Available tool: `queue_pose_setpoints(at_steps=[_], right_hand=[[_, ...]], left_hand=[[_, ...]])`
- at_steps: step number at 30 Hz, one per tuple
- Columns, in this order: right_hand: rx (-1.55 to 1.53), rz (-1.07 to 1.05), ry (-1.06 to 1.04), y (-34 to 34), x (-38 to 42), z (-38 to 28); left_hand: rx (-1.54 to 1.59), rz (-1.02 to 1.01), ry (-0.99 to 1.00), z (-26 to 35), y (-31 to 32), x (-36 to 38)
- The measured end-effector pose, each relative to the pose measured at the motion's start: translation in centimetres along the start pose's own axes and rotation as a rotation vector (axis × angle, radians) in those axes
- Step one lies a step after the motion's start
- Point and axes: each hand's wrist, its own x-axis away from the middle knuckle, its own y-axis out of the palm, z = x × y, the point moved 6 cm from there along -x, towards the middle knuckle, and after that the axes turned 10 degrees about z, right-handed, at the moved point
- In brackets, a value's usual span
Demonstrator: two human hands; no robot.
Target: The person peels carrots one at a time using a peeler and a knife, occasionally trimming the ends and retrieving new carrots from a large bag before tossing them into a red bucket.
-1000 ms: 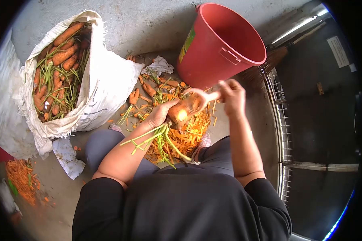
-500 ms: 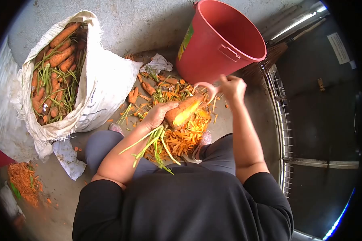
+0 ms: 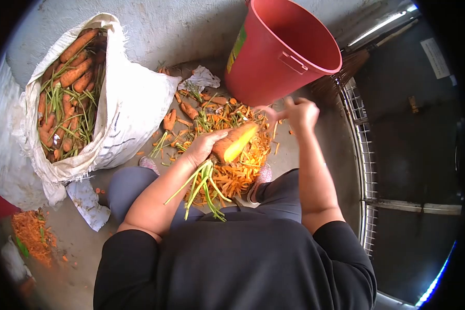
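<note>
My left hand (image 3: 203, 146) is closed around the stem end of a large carrot (image 3: 235, 143), whose green stems (image 3: 205, 185) hang toward my lap. One long side of the carrot is bright and peeled; the rest keeps its rough skin. Just off the carrot's far tip, my right hand (image 3: 301, 114) is closed on a pink peeler (image 3: 274, 112), which is blurred. Under the carrot lies a heap of orange peelings (image 3: 237, 178) on the floor between my feet.
An open white sack (image 3: 134, 106) of carrots stands at the left. A red bucket (image 3: 258, 72) stands ahead against the wall. Loose carrots (image 3: 189, 110) and scraps lie before it. Another peelings pile (image 3: 33, 235) is at lower left, and a dark door (image 3: 413, 155) is at right.
The peeler has shifted slightly left and off the carrot's tip. The peeled strip looks cleaner and the hanging stems have swung a little.
</note>
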Motion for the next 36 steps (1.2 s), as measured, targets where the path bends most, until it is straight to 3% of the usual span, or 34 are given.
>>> queue_pose_setpoints(at_steps=[1,4,6,8,10,11,13,14,15,16,17,20,22,24,25,26,28,29,30,31,32,34,36], right_hand=[[0.307,0.112,-0.067,-1.7,-1.9,0.8],[0.095,0.388,0.001,-3.6,-3.4,4.0],[-0.165,0.139,-0.006,-2.8,-0.4,1.5],[-0.252,-0.053,-0.155,-0.3,4.5,-1.6],[-0.117,-0.079,-0.432,0.2,9.9,-5.6],[-0.120,-0.052,-0.404,0.7,9.2,-4.9],[-0.118,-0.010,-0.344,2.7,6.5,-2.8],[-0.127,-0.016,-0.192,2.4,3.8,-1.4],[-0.093,-0.018,-0.049,0.9,1.7,-0.4],[0.178,0.100,-0.094,-0.7,-0.4,0.6],[0.212,0.118,-0.045,-0.8,-2.5,3.3],[-0.057,0.210,0.022,-2.6,-2.2,3.8],[-0.228,0.082,-0.048,-1.8,1.6,0.1],[-0.314,0.031,-0.268,0.4,6.5,-2.5],[-0.234,0.017,-0.445,0.6,8.8,-4.2],[-0.150,0.002,-0.623,0.5,10.4,-5.8],[-0.082,-0.055,-0.238,2.4,6.1,-2.5],[-0.164,0.046,-0.175,2.2,3.5,-0.5],[-0.055,0.041,-0.009,0.3,1.9,0.2],[0.314,0.162,-0.115,-0.4,-0.7,2.1],[0.238,0.120,0.024,-1.1,-1.9,4.3],[0.052,0.370,-0.010,-2.7,-2.4,6.1],[-0.215,0.159,0.073,-1.5,-1.4,5.6]], left_hand=[[-0.039,-0.012,0.016,0.4,0.9,1.1],[-0.036,-0.065,0.042,1.6,1.8,1.4],[0.004,-0.112,-0.058,0.5,1.0,0.8],[0.037,-0.089,-0.103,0.2,1.0,0.3],[-0.089,-0.044,0.114,0.5,1.3,0.0],[0.167,-0.032,-0.106,-0.9,1.3,-0.3],[-0.062,-0.009,-0.044,-0.1,1.0,0.5],[-0.174,-0.001,-0.014,0.3,0.9,1.0],[-0.134,-0.066,0.013,0.7,1.3,1.3],[-0.111,-0.096,0.021,0.9,1.5,1.6],[-0.064,-0.084,0.013,0.8,1.6,1.7],[0.061,-0.107,-0.038,1.0,1.1,1.2],[0.091,-0.097,-0.066,0.0,0.2,0.3],[0.053,-0.044,-0.059,-0.7,-0.8,-1.0],[-0.158,0.018,0.107,0.2,0.0,-0.3],[0.123,-0.008,-0.115,-1.1,0.3,-0.5],[-0.252,0.064,0.051,-0.6,-1.2,-0.8],[-0.122,0.092,-0.010,0.2,0.3,0.7],[-0.065,0.055,-0.024,0.1,0.6,0.8],[-0.006,0.019,-0.035,0.1,0.7,1.0],[0.048,-0.016,-0.045,0.2,0.8,1.1],[0.022,-0.082,-0.075,0.4,0.5,1.0],[0.077,-0.262,-0.189,0.2,0.6,1.0]])
